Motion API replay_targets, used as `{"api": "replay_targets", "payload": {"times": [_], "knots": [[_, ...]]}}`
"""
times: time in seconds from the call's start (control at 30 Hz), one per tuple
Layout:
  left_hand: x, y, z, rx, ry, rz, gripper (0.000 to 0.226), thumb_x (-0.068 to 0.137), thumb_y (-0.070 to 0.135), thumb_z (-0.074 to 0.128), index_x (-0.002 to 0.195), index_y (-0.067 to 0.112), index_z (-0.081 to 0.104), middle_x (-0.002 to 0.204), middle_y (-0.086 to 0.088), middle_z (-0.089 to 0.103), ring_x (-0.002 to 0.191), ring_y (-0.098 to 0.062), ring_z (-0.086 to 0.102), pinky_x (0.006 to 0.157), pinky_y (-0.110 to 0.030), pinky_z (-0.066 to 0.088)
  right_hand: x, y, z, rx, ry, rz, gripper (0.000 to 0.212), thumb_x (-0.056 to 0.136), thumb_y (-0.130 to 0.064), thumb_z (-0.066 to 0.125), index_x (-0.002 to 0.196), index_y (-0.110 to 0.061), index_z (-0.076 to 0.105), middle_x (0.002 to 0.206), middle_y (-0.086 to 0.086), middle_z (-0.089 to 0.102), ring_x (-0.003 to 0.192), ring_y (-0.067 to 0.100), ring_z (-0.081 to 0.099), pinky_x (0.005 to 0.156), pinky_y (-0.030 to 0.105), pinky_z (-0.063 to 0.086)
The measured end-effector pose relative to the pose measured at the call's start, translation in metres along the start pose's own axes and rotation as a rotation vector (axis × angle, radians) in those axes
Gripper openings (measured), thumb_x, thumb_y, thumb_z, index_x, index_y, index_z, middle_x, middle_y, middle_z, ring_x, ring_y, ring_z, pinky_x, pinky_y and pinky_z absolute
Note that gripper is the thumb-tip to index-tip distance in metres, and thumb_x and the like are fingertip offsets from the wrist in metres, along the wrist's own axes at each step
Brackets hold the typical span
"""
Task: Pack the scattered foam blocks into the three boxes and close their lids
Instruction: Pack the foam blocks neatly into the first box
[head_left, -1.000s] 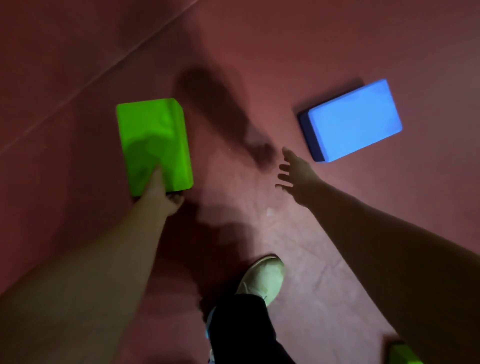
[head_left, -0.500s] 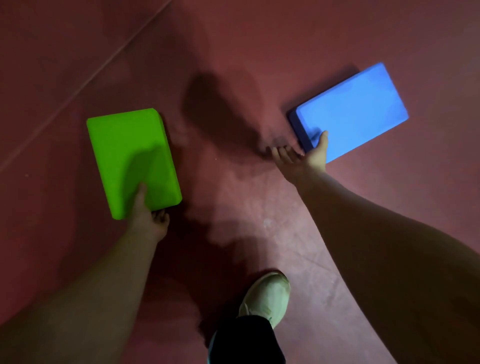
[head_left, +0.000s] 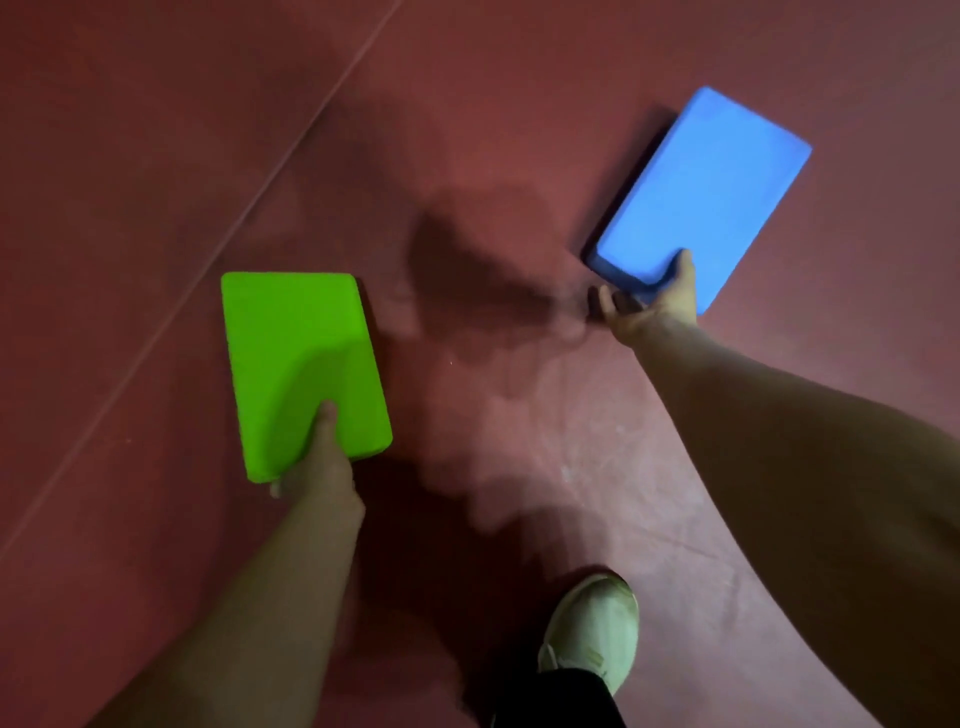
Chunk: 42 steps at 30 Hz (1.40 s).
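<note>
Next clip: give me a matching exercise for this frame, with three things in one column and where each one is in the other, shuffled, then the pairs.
Things:
1. green foam block
2. blue foam block
3. shoe

Places:
A. on the red floor, near the bottom edge of the view
B. gripped at its near end by the right hand
C. gripped at its near end by the left hand

Pairs: 1-C, 2-B, 3-A
</note>
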<state>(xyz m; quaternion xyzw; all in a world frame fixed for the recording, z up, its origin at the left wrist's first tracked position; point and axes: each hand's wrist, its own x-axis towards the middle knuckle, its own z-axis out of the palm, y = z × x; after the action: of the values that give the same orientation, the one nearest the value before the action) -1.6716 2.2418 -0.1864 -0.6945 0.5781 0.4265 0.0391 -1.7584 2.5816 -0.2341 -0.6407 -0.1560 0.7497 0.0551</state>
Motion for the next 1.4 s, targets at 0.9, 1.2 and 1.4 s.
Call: {"api": "replay_targets", "payload": {"times": [0.9, 1.2, 1.4], "knots": [[-0.161, 0.087, -0.058, 0.836, -0.409, 0.937, 0.082, 0.072, 0.042, 0.083, 0.133, 0.007, 0.041, 0.129, -0.019, 0.057, 0.118, -0.036, 0.056, 0.093, -0.04, 0.043, -0.203, -0.005, -0.149, -0.644, 0.231, -0.338, 0.072, 0.073, -0.032, 0.082, 0.131, -0.013, 0.042, 0.115, 0.002, 0.057, 0.102, 0.023, 0.059, 0.094, 0.038, 0.048], [-0.179, 0.124, -0.16, 1.156, -0.702, 1.19, 0.087, 0.074, 0.041, 0.08, 0.14, 0.003, 0.037, 0.132, -0.024, 0.055, 0.121, -0.039, 0.054, 0.097, -0.041, 0.042, -0.346, 0.057, -0.206, -0.803, 0.212, -0.252, 0.082, 0.063, -0.035, 0.087, 0.13, -0.018, 0.041, 0.118, 0.003, 0.057, 0.105, 0.026, 0.058, 0.095, 0.044, 0.05], [-0.179, 0.146, -0.239, 1.218, -0.818, 1.322, 0.081, 0.075, 0.036, 0.078, 0.139, 0.009, 0.038, 0.132, -0.018, 0.054, 0.12, -0.035, 0.054, 0.098, -0.04, 0.042, -0.44, 0.118, -0.243, -0.676, 0.221, -0.238, 0.094, 0.046, -0.041, 0.083, 0.128, -0.021, 0.044, 0.118, 0.003, 0.062, 0.101, 0.024, 0.062, 0.09, 0.044, 0.054]]}}
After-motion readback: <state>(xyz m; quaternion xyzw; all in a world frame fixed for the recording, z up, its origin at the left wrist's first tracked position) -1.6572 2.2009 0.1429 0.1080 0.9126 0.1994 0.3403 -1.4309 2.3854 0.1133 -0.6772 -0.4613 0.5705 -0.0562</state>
